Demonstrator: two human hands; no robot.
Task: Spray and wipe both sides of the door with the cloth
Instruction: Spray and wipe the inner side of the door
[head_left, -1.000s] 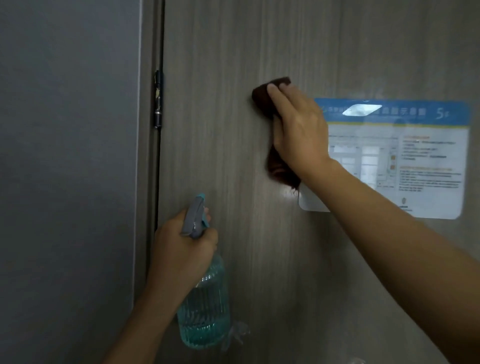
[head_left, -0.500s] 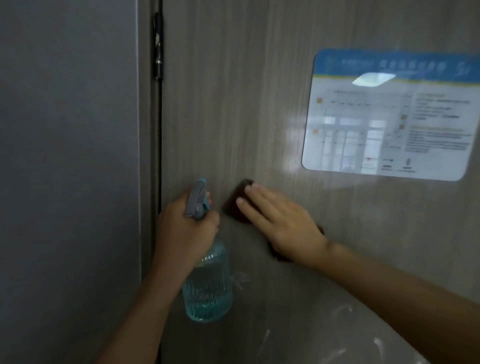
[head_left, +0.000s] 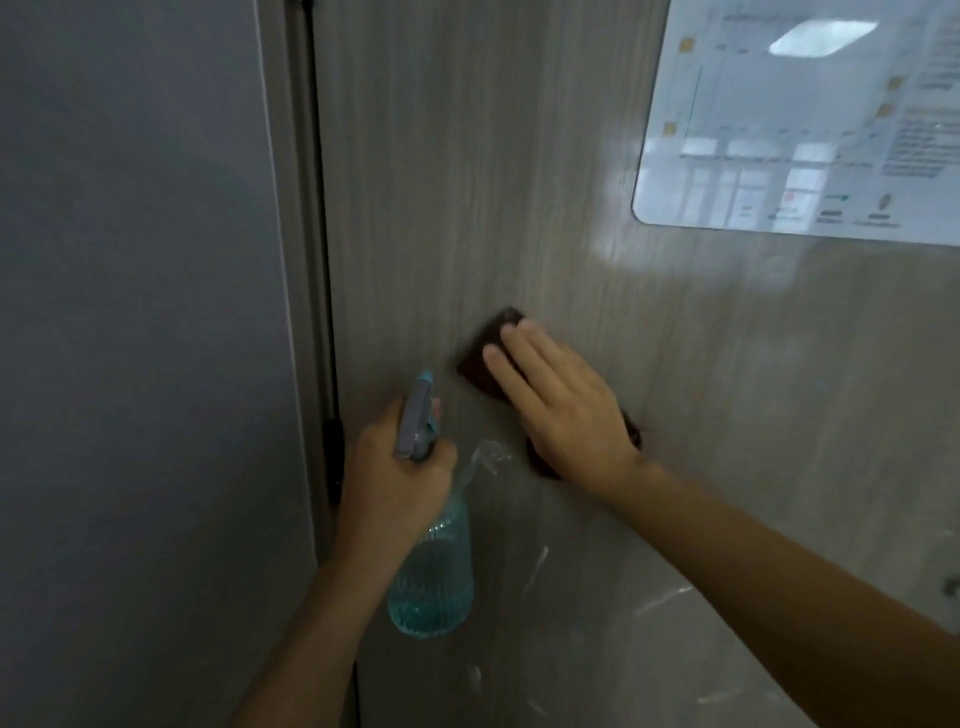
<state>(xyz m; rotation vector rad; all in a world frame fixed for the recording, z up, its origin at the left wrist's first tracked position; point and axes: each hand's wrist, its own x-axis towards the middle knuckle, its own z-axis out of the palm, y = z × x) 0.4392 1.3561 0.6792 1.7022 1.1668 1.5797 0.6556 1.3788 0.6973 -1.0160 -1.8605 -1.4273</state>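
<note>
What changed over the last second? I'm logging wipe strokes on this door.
The right hand swept the cloth from beside the notice down the door, level with the sprayer top. The left hand still grips the spray bottle; nothing was released.

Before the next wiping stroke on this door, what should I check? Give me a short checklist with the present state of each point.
1. Cloth lies flat under the right hand: ok, straight fingers press it on the door.
2. Left hand grips the spray bottle firmly: ok.
3. Liquid left in the bottle: ok, blue liquid is visible.
4. Wet streaks below the cloth wiped: not ok, they remain.
5. Notice kept dry: cannot tell, glare.
6. Other side of the door done: cannot tell.
</note>
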